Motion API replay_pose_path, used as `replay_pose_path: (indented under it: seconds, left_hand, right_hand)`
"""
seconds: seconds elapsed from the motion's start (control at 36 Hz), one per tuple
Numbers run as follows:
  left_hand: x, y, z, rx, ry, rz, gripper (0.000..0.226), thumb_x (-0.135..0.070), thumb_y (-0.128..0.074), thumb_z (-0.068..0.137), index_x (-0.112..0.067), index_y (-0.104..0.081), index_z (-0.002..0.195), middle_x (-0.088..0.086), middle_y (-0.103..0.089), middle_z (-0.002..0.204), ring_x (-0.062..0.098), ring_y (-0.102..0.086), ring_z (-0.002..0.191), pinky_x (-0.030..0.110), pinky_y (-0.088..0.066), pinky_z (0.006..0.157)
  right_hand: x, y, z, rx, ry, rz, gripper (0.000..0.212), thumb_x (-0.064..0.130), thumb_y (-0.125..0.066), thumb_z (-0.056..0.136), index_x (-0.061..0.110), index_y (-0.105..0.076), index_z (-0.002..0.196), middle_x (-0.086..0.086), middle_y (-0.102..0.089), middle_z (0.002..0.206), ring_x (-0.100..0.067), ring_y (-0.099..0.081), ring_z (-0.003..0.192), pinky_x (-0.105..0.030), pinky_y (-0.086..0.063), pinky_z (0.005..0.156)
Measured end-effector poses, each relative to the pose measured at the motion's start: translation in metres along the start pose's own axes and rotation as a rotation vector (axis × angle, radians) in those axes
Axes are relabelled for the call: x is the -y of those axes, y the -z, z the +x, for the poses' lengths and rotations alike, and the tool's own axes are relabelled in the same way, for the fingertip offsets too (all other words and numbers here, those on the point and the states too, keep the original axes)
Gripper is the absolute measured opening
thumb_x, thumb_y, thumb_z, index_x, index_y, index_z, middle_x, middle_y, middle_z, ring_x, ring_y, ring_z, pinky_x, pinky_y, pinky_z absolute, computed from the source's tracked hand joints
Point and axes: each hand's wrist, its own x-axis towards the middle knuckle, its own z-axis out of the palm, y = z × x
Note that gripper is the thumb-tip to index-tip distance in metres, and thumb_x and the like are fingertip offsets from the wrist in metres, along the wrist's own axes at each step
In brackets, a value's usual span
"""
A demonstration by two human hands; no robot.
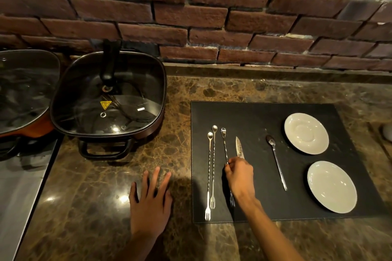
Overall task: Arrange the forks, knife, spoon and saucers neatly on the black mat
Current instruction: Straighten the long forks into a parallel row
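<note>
A black mat lies on the marble counter. On its left side two long twisted forks lie side by side, tines toward me. A third fork lies just right of them, and my right hand pinches its shaft at mid-length. The knife points away from me beside that fork, its handle hidden under my right hand. A spoon lies further right. Two white saucers, one far and one near, sit at the mat's right side. My left hand rests flat on the counter left of the mat.
A square electric pan with a glass lid stands at the back left, with another glass lid beside it. A steel surface borders the counter on the left. A brick wall rises behind.
</note>
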Motion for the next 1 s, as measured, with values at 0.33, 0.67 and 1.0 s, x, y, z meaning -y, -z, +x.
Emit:
replay_pose_path:
  seconds: [0.33, 0.67, 1.0]
  left_hand:
    - [0.0, 0.001, 0.001, 0.023, 0.007, 0.028, 0.054, -0.047, -0.025, 0.101, -0.039, -0.033, 0.154, -0.002, -0.03, 0.167, 0.027, -0.024, 0.155, 0.058, -0.023, 0.12]
    - [0.003, -0.001, 0.002, 0.07, 0.006, 0.016, 0.056, -0.05, -0.015, 0.103, -0.039, -0.029, 0.156, -0.003, -0.027, 0.167, 0.027, -0.022, 0.156, 0.059, -0.02, 0.121]
    - [0.001, 0.004, 0.001, 0.078, 0.007, 0.001, 0.056, -0.05, -0.012, 0.104, -0.038, -0.029, 0.156, -0.002, -0.028, 0.167, 0.028, -0.025, 0.155, 0.062, -0.024, 0.12]
  right_hand:
    - [0.057, -0.028, -0.012, 0.155, 0.176, -0.153, 0.021, 0.009, -0.05, 0.094, 0.005, -0.063, 0.11, -0.013, -0.061, 0.111, -0.031, -0.063, 0.096, -0.041, -0.053, 0.085]
    - [0.067, -0.032, -0.015, 0.102, 0.139, -0.237, 0.027, 0.005, -0.048, 0.093, 0.005, -0.058, 0.118, -0.011, -0.054, 0.117, -0.033, -0.06, 0.101, -0.045, -0.054, 0.086]
    - [0.066, -0.033, -0.021, 0.107, 0.057, -0.219, 0.031, 0.0, -0.05, 0.091, 0.004, -0.056, 0.121, -0.014, -0.053, 0.114, -0.033, -0.06, 0.098, -0.042, -0.055, 0.088]
